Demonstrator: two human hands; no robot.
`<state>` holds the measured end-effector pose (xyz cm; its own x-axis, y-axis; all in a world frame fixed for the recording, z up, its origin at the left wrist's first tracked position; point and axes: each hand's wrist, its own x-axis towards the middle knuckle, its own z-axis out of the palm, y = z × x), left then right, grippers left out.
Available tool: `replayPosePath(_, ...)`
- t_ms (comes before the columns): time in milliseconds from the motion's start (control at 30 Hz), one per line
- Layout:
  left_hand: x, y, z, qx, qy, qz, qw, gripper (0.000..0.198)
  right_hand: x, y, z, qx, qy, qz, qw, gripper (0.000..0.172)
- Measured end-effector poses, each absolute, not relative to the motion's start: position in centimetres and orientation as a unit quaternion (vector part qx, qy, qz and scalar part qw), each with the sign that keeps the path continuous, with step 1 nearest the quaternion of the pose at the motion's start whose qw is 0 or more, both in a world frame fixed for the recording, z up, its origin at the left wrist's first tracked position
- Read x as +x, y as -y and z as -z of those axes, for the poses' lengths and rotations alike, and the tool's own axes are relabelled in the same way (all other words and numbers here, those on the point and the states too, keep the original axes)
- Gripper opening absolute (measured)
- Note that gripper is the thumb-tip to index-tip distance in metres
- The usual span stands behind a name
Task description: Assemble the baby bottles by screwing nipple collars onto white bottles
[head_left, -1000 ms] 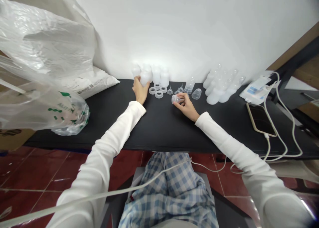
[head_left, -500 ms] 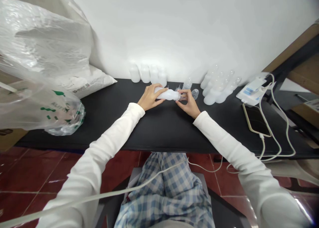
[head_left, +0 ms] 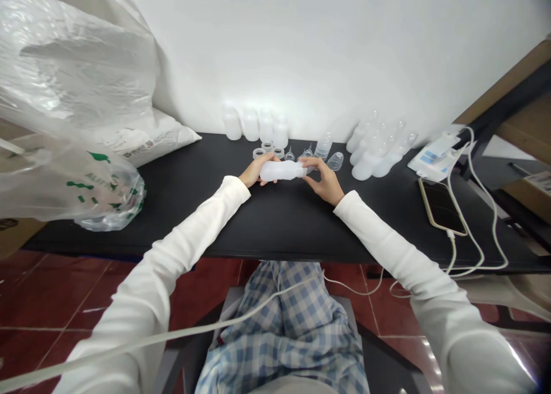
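Observation:
A white translucent baby bottle (head_left: 280, 171) lies sideways in the air above the black table. My left hand (head_left: 257, 171) supports its base end, fingers behind and beneath it. My right hand (head_left: 322, 179) is closed around the neck end, where a clear part shows only partly between the fingers. Just behind the bottle are white collar rings (head_left: 259, 152) and clear nipples (head_left: 290, 154). Clear domed caps, one upright (head_left: 323, 145) and one tipped over (head_left: 335, 161), sit behind my right hand.
Several open bottles (head_left: 232, 124) stand along the wall. A group of capped bottles (head_left: 373, 156) is to the right, beside a white-and-blue box (head_left: 434, 156), a phone (head_left: 443, 206) and white cables. Large plastic bags (head_left: 107, 193) fill the left side; a cable crosses my lap.
My left hand has shifted from over the bottle to beneath and behind it, exposing more of its body. Rings and nipples behind are now more visible. My right hand stays at the neck.

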<state>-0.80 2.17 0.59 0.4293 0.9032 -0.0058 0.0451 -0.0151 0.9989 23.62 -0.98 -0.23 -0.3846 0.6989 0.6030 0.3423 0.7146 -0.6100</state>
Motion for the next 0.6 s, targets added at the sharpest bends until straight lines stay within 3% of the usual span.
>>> replayPosePath(133, -0.9, -2.6, -0.8, 0.606, -0.393, -0.362, 0.59, 0.054, 23.9, 0.9, 0.0, -0.329, 0.811, -0.198, 0.442, 0.025)
replayPosePath(300, -0.7, -1.9, -1.2, 0.629, -0.399, -0.364, 0.559, 0.048, 24.5, 0.2, 0.3, -0.376, 0.814, -0.187, 0.402, 0.047)
replayPosePath(467, -0.5, -1.3, -1.5, 0.652, -0.416, -0.352, 0.528, 0.045, 24.4, 0.2, 0.2, -0.445, 0.835, -0.11, 0.305, 0.075)
replayPosePath(600, -0.3, -1.3, -1.7, 0.639, -0.432, -0.352, 0.529, 0.041, 24.4, 0.7, -0.2, -0.453, 0.848, -0.036, 0.271, 0.074)
